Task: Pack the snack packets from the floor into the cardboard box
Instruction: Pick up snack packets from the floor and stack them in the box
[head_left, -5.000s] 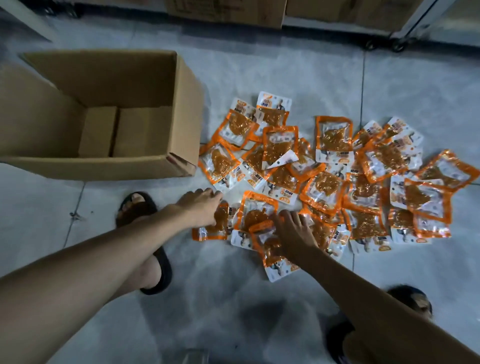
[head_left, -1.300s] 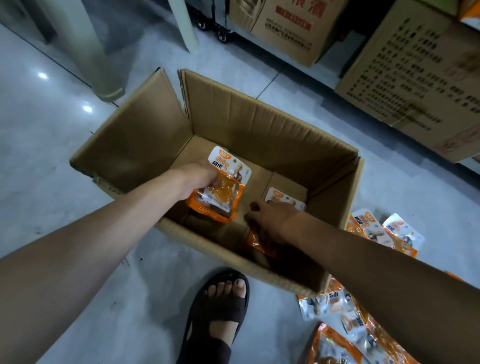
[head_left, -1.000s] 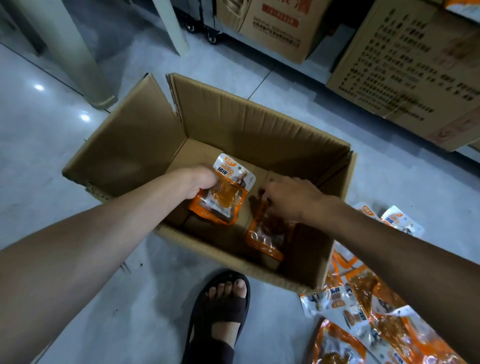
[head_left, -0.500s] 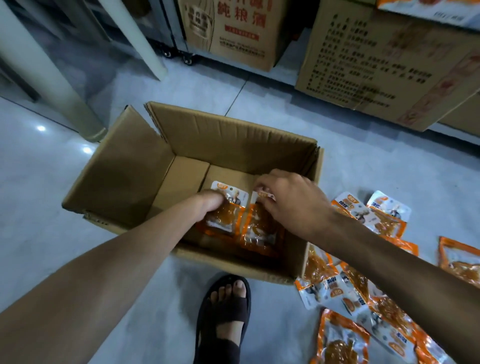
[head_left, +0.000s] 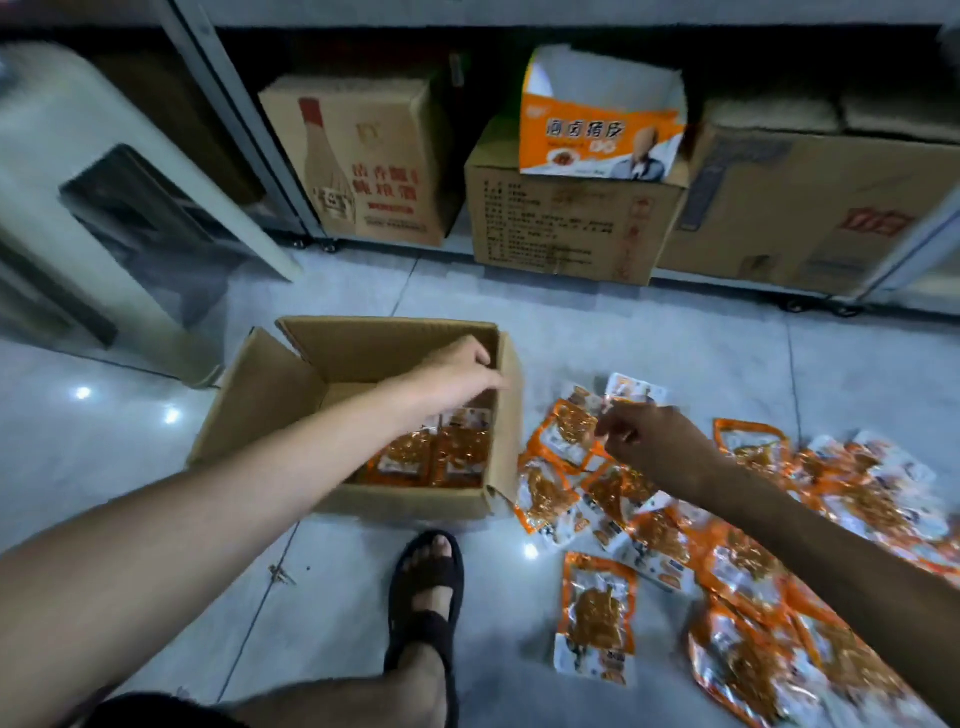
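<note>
Carton (head_left: 566, 218) behind; orange display box (head_left: 597, 137) atop it; black sandal (head_left: 430, 574).

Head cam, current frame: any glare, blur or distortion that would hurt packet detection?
Head view: dim overall, with small glare spots on the floor. Also in the head view, there is motion smear on the back boxes and the right hand, and wide-angle lean in the shelf upright. Packed packets sit shadowed by the wall of the cardboard box; floor packets are soft but readable.
</note>
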